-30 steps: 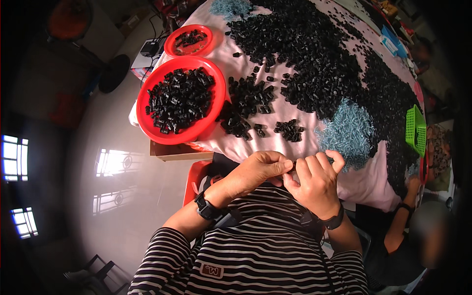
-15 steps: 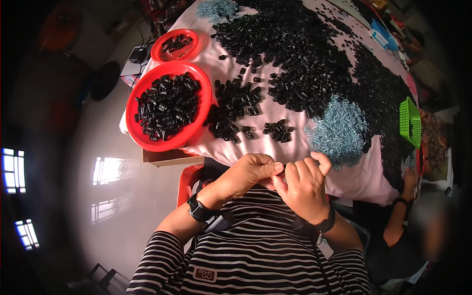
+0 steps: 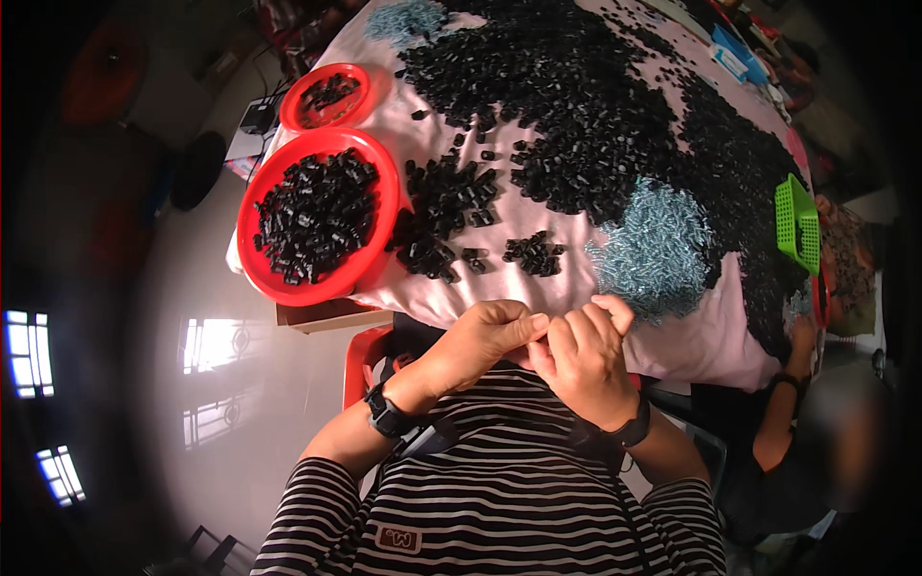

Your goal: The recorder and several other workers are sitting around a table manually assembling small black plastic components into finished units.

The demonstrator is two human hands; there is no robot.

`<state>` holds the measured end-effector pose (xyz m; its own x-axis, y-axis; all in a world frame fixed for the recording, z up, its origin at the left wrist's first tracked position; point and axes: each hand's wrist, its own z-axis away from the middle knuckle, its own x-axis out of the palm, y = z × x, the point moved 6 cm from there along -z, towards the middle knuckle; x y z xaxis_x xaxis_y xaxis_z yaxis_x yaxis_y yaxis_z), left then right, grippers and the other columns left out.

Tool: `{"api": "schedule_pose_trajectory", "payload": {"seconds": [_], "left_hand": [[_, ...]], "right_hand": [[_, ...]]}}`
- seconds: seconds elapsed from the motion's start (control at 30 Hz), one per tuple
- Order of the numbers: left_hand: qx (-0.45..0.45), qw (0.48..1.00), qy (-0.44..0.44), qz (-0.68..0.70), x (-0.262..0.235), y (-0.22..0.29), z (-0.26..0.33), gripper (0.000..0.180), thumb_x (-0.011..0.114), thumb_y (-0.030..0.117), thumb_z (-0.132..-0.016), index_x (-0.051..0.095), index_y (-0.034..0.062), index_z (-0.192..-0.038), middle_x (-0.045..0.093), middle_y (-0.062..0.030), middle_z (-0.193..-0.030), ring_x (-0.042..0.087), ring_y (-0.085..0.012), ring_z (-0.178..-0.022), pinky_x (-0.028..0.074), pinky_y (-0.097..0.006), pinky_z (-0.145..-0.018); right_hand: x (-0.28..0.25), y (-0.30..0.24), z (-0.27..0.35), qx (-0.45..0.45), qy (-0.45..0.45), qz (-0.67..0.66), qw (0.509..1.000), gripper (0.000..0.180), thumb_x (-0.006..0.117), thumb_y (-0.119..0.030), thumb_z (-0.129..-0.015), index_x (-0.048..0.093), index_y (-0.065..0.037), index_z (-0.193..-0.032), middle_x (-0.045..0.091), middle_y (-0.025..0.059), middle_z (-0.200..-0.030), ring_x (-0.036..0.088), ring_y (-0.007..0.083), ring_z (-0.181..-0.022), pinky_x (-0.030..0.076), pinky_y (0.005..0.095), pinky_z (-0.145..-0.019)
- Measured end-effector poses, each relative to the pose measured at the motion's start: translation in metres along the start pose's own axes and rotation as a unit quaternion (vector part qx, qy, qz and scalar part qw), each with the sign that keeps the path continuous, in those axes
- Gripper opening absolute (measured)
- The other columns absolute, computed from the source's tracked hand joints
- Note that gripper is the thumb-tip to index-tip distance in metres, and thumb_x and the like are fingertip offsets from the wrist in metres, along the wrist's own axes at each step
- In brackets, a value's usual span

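Over the near table edge, my left hand (image 3: 488,338) and my right hand (image 3: 588,360) meet fingertip to fingertip. Both are closed in a pinch, and the fingers hide whatever small piece sits between them. Just beyond lies a small cluster of black plastic pieces (image 3: 534,254). A heap of shiny silvery-blue screws or pins (image 3: 655,252) rises past my right hand. Left of the cluster are larger black plastic parts (image 3: 451,197), loosely piled. A big red basin (image 3: 388,226) at the left holds many similar black parts.
A smaller red basin (image 3: 286,113) stands behind the big one. Black pieces (image 3: 567,115) cover much of the pink cloth (image 3: 423,300). A green basket (image 3: 789,226) and a co-worker's arm (image 3: 780,418) are at the right. A red chair (image 3: 363,360) stands by my left forearm.
The view has shifted slightly, moving the table's contents a little leftward in the picture. My hands stay pinched together in nearly the same pose.
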<state>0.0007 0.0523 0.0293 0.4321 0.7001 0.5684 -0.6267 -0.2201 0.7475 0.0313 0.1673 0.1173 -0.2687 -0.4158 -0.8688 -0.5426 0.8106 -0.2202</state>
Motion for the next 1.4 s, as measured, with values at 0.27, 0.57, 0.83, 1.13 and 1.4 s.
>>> {"api": "schedule_pose_trajectory", "payload": {"seconds": [0.27,0.57,0.83,1.13,1.4], "left_hand": [[0.009,0.997,0.059,0.046,-0.009,-0.006,-0.006,0.029,0.068,0.029,-0.1,0.069,0.0008,-0.106,0.072,-0.0059,-0.098,0.07,-0.014,-0.087,0.058,-0.028,-0.081],[0.038,0.996,0.051,0.056,-0.016,0.001,-0.002,0.031,0.058,0.029,-0.106,0.064,0.0064,-0.126,0.062,0.0014,-0.091,0.062,-0.0091,-0.086,0.054,-0.027,-0.08],[0.065,0.997,0.03,-0.015,-0.013,0.002,0.006,0.051,0.051,0.046,-0.106,0.061,-0.0006,-0.124,0.057,-0.0014,-0.089,0.057,-0.013,-0.081,0.051,-0.029,-0.077],[-0.036,0.999,-0.017,0.022,-0.003,0.001,0.007,0.044,0.055,0.041,-0.106,0.061,-0.001,-0.118,0.063,-0.0073,-0.099,0.067,-0.0184,-0.09,0.06,-0.031,-0.074],[-0.005,0.983,0.062,0.173,-0.034,0.001,0.0,0.03,0.057,0.03,-0.105,0.062,0.0004,-0.106,0.063,-0.0072,-0.092,0.068,-0.019,-0.078,0.061,-0.03,-0.062]], "right_hand": [[-0.001,0.025,0.0,0.063,-0.026,-0.023,0.997,0.029,0.077,-0.019,-0.084,0.065,-0.008,-0.107,0.059,0.0023,-0.08,0.059,0.0215,-0.079,0.035,0.0444,-0.098],[0.001,0.145,0.038,0.173,0.032,0.224,0.959,0.012,0.073,-0.018,-0.09,0.066,-0.011,-0.095,0.066,0.0036,-0.087,0.062,0.0221,-0.088,0.035,0.0433,-0.093],[0.002,0.174,0.05,0.247,0.096,0.077,0.961,0.005,0.07,-0.013,-0.092,0.066,-0.011,-0.091,0.07,0.0033,-0.083,0.065,0.0227,-0.078,0.037,0.0416,-0.088],[0.001,0.178,0.046,0.228,0.068,0.109,0.965,0.011,0.072,-0.013,-0.089,0.069,-0.012,-0.1,0.071,0.0008,-0.088,0.067,0.0213,-0.084,0.037,0.0411,-0.087],[0.014,0.188,0.028,0.186,0.046,0.219,0.957,0.014,0.071,-0.017,-0.091,0.07,-0.013,-0.105,0.066,0.0023,-0.094,0.062,0.021,-0.094,0.036,0.0406,-0.089]]}}
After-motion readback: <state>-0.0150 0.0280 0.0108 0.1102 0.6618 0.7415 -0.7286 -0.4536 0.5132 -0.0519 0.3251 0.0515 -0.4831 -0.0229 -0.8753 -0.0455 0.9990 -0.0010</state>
